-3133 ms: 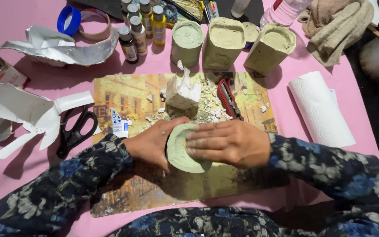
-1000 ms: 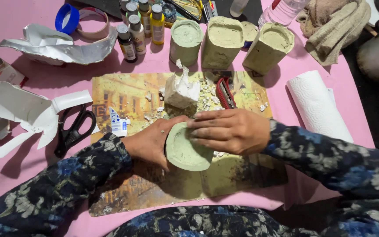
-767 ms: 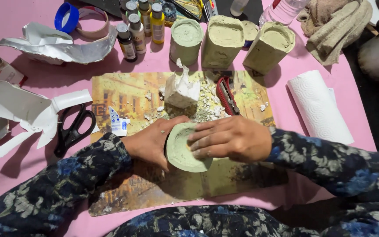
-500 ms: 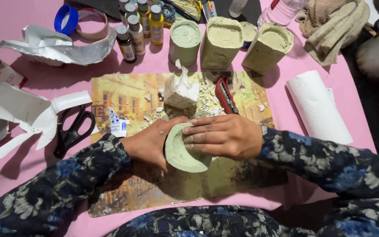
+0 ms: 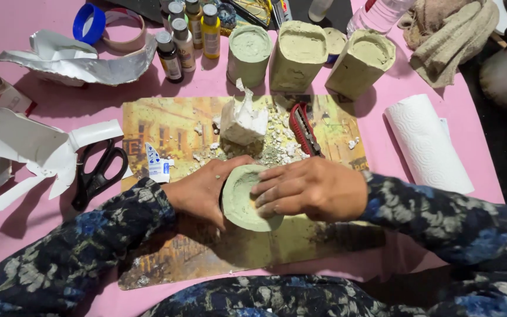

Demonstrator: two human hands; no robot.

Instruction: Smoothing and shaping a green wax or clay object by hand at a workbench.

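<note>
My left hand (image 5: 203, 191) wraps around the side of a round pale-green clay-covered container (image 5: 239, 202) that lies tilted on a picture-printed mat (image 5: 165, 126). The fingers of my right hand (image 5: 309, 189) press flat into the container's hollowed top face. Just behind it stand a white torn lump (image 5: 243, 120) amid pale crumbs, and a red-handled tool (image 5: 303, 129). Both my sleeves are dark floral fabric.
Three green clay-coated containers (image 5: 297, 56) stand at the back with several small paint bottles (image 5: 186, 38). Black scissors (image 5: 98, 176) and torn white carton pieces (image 5: 24, 147) lie left. A paper towel roll (image 5: 426, 144) lies right; a cloth (image 5: 453, 32) and a blue tape roll (image 5: 89, 23) sit at the back.
My right hand's fingers have shifted slightly over the container's top face, rubbing it. The left hand keeps its hold and the container has turned a little.
</note>
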